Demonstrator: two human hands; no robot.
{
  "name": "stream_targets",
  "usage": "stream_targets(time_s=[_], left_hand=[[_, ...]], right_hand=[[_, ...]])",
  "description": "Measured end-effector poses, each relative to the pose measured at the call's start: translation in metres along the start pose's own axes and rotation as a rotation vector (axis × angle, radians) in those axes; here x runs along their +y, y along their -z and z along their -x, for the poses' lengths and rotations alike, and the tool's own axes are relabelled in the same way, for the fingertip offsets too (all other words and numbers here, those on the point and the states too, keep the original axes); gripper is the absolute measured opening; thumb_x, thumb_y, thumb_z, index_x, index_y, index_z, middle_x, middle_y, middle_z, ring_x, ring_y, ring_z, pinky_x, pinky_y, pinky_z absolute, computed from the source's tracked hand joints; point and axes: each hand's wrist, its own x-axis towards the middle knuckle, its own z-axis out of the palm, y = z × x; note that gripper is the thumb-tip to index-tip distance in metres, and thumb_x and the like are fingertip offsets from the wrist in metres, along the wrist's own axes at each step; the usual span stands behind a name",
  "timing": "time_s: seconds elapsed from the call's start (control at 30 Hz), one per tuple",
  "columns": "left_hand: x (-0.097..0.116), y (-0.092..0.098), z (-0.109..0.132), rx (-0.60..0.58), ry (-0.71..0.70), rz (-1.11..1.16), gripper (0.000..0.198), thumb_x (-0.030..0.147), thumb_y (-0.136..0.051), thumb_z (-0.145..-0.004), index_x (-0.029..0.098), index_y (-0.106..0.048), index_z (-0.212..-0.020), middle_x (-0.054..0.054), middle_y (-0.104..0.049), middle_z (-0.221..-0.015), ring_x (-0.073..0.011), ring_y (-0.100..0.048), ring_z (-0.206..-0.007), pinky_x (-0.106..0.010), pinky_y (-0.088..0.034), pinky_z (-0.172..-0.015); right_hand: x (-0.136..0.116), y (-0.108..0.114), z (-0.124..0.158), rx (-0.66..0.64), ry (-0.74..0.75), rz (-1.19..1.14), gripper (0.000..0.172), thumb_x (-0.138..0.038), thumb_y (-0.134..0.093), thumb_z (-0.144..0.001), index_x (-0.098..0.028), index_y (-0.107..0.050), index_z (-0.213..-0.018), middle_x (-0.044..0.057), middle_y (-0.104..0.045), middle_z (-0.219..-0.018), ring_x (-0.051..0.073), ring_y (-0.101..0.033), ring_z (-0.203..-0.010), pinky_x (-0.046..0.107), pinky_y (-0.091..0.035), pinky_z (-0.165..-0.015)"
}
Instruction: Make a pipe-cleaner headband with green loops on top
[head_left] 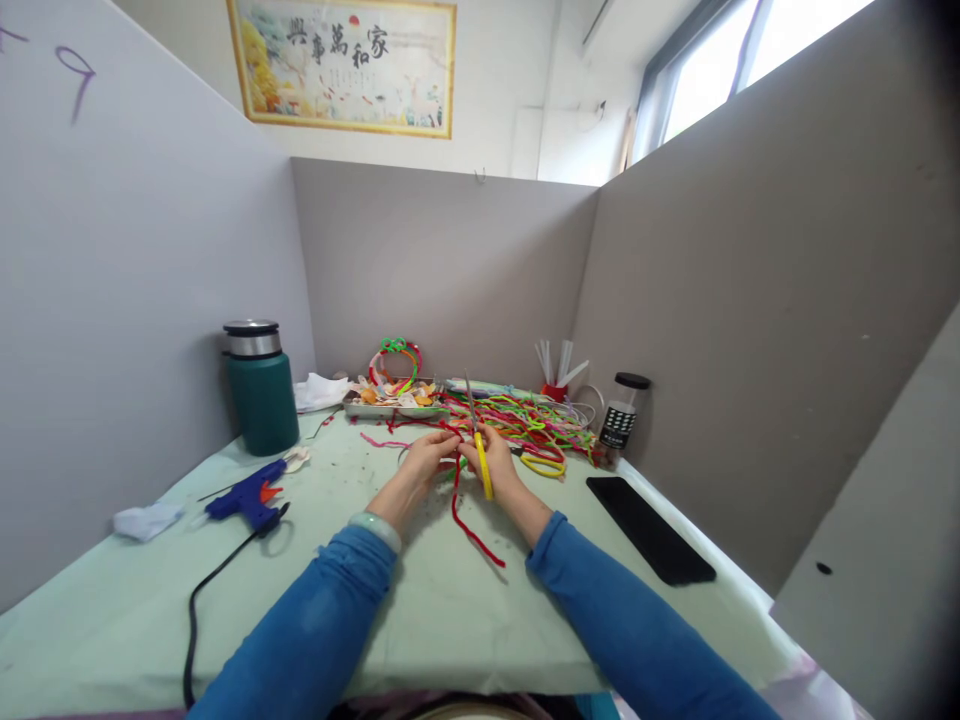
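My left hand (426,462) is closed, its fingertips pinching a red pipe cleaner (474,538) near the middle of the table. One length of the fuzzy stem trails down toward me, and more red stem runs off to the upper left. My right hand (496,468) holds yellow-handled scissors (482,468) against the palm, blades pointing up and away. Its fingertips meet the left ones at the red stem; the exact pinch there is partly hidden. A bit of green (456,468) shows beneath the hands.
Behind the hands lie a heap of coloured pipe cleaners (525,418), a tray (364,409) of small pieces and a second yellow-handled pair of scissors (544,466). A blue glue gun (244,497) and green flask (261,395) stand left; a phone (649,528) and jar (621,420) are right.
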Motion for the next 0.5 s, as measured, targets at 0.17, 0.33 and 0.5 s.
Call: stream_targets(time_s=[0.17,0.33,0.5], left_hand=[[0.003,0.009,-0.007,0.117,0.007,0.09,0.005,0.018,-0.059,-0.076,0.015,-0.058,-0.072,-0.004,-0.062,-0.07,-0.0094,-0.055,-0.056,-0.021,-0.046,-0.053],[0.012,0.014,-0.005,0.127,0.051,0.258,0.01,0.011,-0.051,-0.081,0.015,-0.052,-0.072,0.0,-0.057,-0.06,-0.0088,-0.054,-0.051,-0.024,-0.05,-0.054],[0.021,0.014,-0.003,0.161,0.063,0.3,0.013,0.001,-0.049,-0.079,0.013,-0.054,-0.075,0.0,-0.057,-0.059,-0.007,-0.054,-0.049,-0.021,-0.051,-0.054]], right_hand=[[0.001,0.013,-0.003,-0.035,0.11,0.219,0.042,-0.04,-0.06,-0.07,-0.017,-0.055,-0.105,0.001,-0.059,-0.071,0.012,-0.05,-0.053,0.023,-0.04,-0.047],[0.0,0.035,-0.003,-0.036,0.203,0.652,0.038,-0.041,-0.056,-0.076,-0.02,-0.058,-0.108,0.002,-0.064,-0.08,0.016,-0.056,-0.067,0.026,-0.041,-0.06],[-0.005,0.047,-0.001,-0.098,0.244,0.925,0.037,-0.043,-0.056,-0.078,-0.022,-0.059,-0.107,0.003,-0.065,-0.08,0.016,-0.057,-0.069,0.025,-0.038,-0.061]])
